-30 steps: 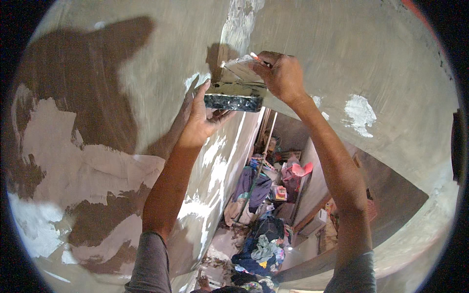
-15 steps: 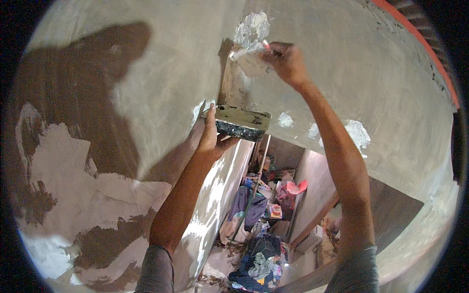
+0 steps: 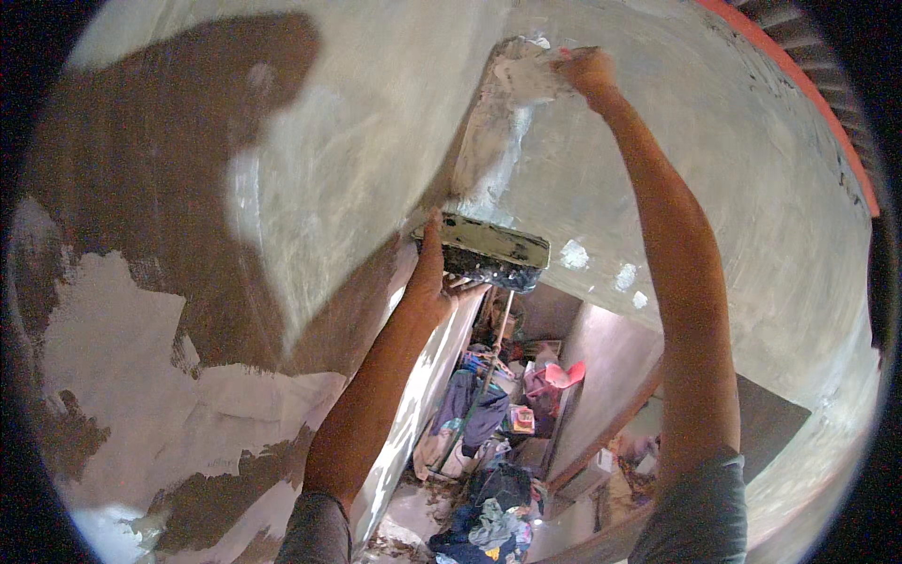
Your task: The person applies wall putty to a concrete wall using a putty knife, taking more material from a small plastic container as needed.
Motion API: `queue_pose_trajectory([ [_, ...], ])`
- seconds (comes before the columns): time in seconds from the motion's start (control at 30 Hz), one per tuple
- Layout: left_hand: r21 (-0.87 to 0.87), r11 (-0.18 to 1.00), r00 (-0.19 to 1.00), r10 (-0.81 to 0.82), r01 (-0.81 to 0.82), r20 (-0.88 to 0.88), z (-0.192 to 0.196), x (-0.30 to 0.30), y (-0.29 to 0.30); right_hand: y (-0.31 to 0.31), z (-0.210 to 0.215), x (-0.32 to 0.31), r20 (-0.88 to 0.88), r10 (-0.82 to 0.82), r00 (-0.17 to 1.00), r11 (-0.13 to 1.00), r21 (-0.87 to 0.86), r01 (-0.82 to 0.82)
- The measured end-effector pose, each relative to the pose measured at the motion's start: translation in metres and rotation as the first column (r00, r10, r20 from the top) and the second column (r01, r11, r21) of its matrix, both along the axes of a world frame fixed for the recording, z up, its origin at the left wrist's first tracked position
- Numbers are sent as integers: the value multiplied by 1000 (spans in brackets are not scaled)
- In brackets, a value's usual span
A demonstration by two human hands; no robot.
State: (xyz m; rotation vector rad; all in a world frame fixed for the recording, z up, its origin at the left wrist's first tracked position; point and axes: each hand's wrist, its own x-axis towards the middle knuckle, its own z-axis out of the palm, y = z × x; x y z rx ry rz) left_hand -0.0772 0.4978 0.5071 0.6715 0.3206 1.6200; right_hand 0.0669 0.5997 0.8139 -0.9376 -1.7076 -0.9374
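Observation:
High on the grey plastered wall, my right hand [image 3: 590,77] is closed around the handle of a putty knife, whose wide blade [image 3: 528,77] lies against the surface near the corner. A bit of red shows at the handle; the fingers hide most of it. Below the blade, a smeared pale strip of putty [image 3: 507,155] runs down the wall. My left hand [image 3: 434,277] grips a dark rectangular mud pan [image 3: 489,266] from beneath and the left side, thumb up along its end. The pan's inside is coated with pale putty, and the pan sits close to the corner.
White putty dabs [image 3: 574,254] dot the wall right of the pan. Lighter patches [image 3: 122,329] cover the left wall, which also bears my shadow. Below is an opening onto a cluttered room with heaped clothes [image 3: 498,522] and a red chair [image 3: 565,375]. A red edge [image 3: 799,66] borders the upper right.
My right hand has moved the putty knife up the wall, and the thick white patch there is now mostly spread or covered. The pan appears slightly lower and further right in view.

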Motion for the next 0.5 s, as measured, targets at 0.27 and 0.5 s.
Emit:
queue_pose_trajectory([
  [0.27,77,996,999,-33,35,-22,-5,-4,0,-51,27,17,180,-152,972,972,205,114],
  [0.5,59,998,999,-22,24,-40,-3,-4,2,-44,-17,-19,341,54,939,994,69,-82],
])
